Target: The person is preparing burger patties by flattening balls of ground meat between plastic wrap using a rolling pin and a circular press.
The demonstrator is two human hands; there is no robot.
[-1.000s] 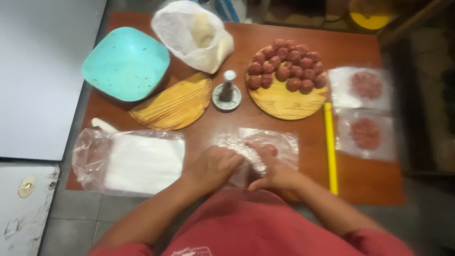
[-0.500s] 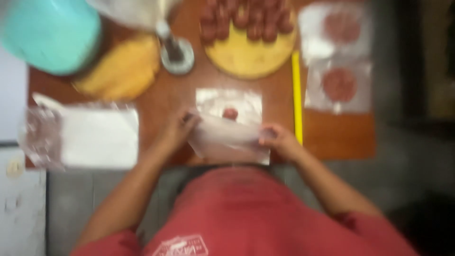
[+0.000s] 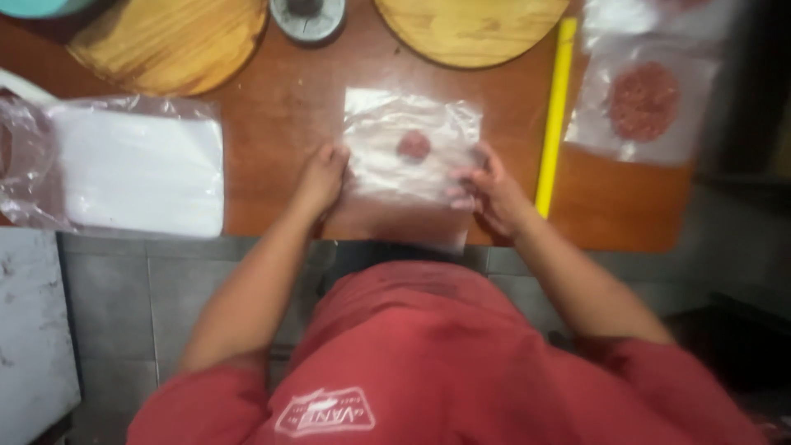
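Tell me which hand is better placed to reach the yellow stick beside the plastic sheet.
Right, probably. The right hand rests on the plastic sheet edge next to the yellow stick; the left hand is at the far edge.

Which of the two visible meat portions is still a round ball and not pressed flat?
The small meat ball on the plastic sheet between both hands; the flat patty lies right of the yellow ruler.
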